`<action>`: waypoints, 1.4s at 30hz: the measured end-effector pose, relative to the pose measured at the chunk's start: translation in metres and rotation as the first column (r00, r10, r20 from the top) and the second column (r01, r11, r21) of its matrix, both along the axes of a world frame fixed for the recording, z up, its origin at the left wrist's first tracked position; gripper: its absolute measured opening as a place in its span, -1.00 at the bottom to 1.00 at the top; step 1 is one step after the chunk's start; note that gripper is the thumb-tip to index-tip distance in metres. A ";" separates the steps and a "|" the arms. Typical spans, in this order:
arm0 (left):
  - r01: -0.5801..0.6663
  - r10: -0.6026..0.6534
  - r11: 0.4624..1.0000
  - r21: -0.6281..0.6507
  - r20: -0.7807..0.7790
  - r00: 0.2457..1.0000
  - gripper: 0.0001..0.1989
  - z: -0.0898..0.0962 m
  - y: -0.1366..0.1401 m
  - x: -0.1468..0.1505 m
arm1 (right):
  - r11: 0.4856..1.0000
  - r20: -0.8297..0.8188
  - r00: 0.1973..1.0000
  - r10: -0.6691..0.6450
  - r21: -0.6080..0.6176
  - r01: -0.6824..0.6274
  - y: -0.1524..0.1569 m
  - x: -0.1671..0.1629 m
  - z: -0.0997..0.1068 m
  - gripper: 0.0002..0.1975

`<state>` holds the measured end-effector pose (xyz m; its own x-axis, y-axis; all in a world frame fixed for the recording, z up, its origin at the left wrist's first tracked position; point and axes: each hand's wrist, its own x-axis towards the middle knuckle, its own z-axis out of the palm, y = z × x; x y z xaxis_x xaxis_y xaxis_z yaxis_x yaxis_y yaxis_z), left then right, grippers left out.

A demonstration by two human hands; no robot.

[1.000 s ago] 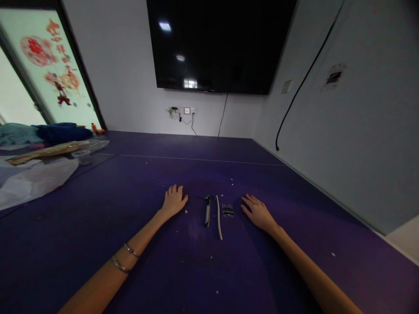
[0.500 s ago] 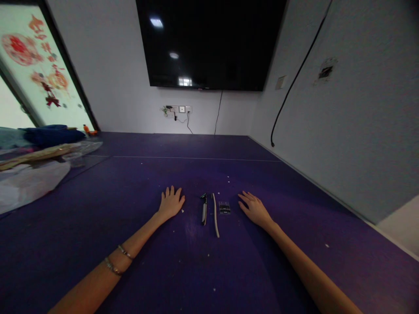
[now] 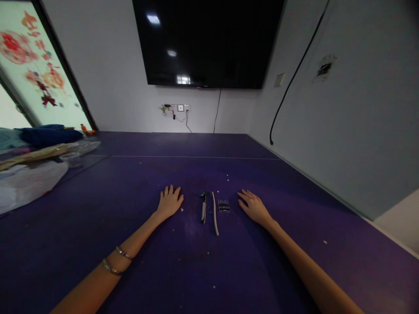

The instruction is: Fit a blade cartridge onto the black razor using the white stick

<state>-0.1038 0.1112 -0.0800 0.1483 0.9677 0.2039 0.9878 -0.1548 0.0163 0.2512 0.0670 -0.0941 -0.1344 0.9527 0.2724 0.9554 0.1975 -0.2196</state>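
Purple surface (image 3: pixel 193 270) lies beneath two bare hands, both palm down and empty: the left hand (image 3: pixel 168 204) has its fingers fanned wide, the right hand (image 3: pixel 254 209) has its fingers extended and less spread. Between them, touching neither, sit three things in a row. One razor (image 3: pixel 203 211) is nearest the left hand, its long axis running away from the person, head at the far end, handle towards the person. Just beside it, one pale toothbrush-like stick (image 3: pixel 215 218) points the same way, slightly curved, its near end drifting right. One small clear packet (image 3: pixel 224 206) with dark contents lies flat, nearest the right hand. Two bracelets (image 3: pixel 111 267) circle the left forearm. Farther out, one white bag (image 3: pixel 29 185) lies at left, and one television (image 3: pixel 206 43) hangs on the wall ahead.
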 end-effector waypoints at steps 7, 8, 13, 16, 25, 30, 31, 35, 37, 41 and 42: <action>-0.012 0.012 1.000 -0.015 0.005 1.000 -0.49 0.002 -0.001 0.001 | 1.000 -0.009 1.000 -0.006 -0.011 0.006 0.001 0.000 -0.001 -0.54; -0.013 0.013 1.000 -0.009 0.002 1.000 -0.49 0.002 -0.001 0.001 | 1.000 -0.006 1.000 -0.007 -0.013 0.007 0.001 0.000 -0.001 -0.54; -0.020 0.020 1.000 0.013 0.008 1.000 -0.52 0.006 -0.002 0.003 | 1.000 0.004 1.000 -0.008 -0.013 0.008 0.000 -0.001 0.002 -0.53; 0.023 -0.025 0.997 0.075 0.028 0.999 -0.62 0.018 -0.008 0.010 | 1.000 -0.003 1.000 -0.008 -0.004 0.008 -0.001 -0.002 0.004 -0.54; 0.178 -0.131 0.955 -0.236 0.203 0.970 -0.55 0.042 -0.023 0.069 | 1.000 -0.007 1.000 -0.010 0.009 0.010 -0.002 -0.002 0.005 -0.54; 0.153 -0.106 0.953 -0.261 0.186 0.977 -0.54 0.039 -0.020 0.090 | 1.000 0.000 1.000 0.002 0.011 -0.002 -0.002 -0.002 0.006 -0.54; 0.152 -0.102 0.952 -0.265 0.194 0.976 -0.57 0.038 -0.020 0.092 | 1.000 0.002 1.000 0.004 0.012 -0.004 -0.002 -0.002 0.006 -0.54; 0.156 -0.089 0.951 -0.269 0.246 0.965 -0.68 0.038 -0.021 0.095 | 1.000 0.011 1.000 0.003 0.008 -0.003 -0.002 -0.002 0.007 -0.54; 0.169 -0.083 0.944 -0.282 0.294 0.952 -0.72 0.039 -0.019 0.092 | 1.000 0.012 1.000 -0.001 0.004 0.001 -0.002 -0.002 0.007 -0.54; 0.239 -0.059 0.898 -0.368 0.439 0.897 -0.66 0.048 -0.009 0.075 | 1.000 0.003 1.000 -0.005 0.005 0.005 -0.002 -0.002 0.006 -0.54; 0.260 -0.027 0.879 -0.399 0.502 0.864 -0.64 0.050 -0.005 0.070 | 1.000 -0.001 1.000 -0.005 0.006 0.005 -0.002 -0.002 0.006 -0.55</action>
<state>-0.0341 0.1060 -0.0298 0.2919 0.9437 -0.1556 0.8065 -0.1554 0.5704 0.2492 0.0648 -0.0879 -0.1295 0.9517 0.2783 0.9561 0.1943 -0.2196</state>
